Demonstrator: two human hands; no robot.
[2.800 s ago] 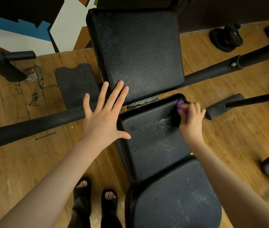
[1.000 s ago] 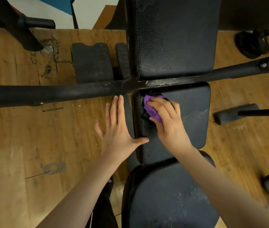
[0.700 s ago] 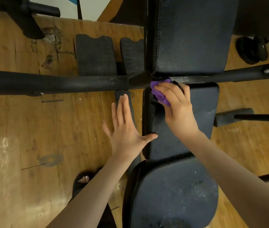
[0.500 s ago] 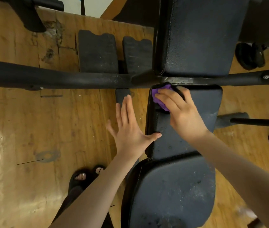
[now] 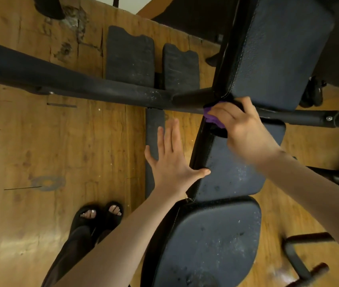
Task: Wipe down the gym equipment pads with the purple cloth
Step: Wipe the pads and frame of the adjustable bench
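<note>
Three black padded sections run up the right half of the view: a near seat pad (image 5: 210, 241), a middle pad (image 5: 233, 175) and a far back pad (image 5: 278, 50). My right hand (image 5: 241, 129) grips the bunched purple cloth (image 5: 212, 118) at the far left corner of the middle pad, right under the crossbar. My left hand (image 5: 171, 158) is flat with straight fingers beside the middle pad's left edge, its thumb resting on that edge. Most of the cloth is hidden under my right fingers.
A thick black crossbar (image 5: 81, 88) spans the view between the middle and back pads. Two black footplates (image 5: 130, 56) lie on the wooden floor beyond it. My feet in black sandals (image 5: 100, 214) stand left of the seat. Frame tubes (image 5: 301, 253) sit at the lower right.
My right hand slid the cloth from the right side of the middle pad to its far left corner. My view swung left and closer; my left hand moved off the back pad to the middle pad's edge.
</note>
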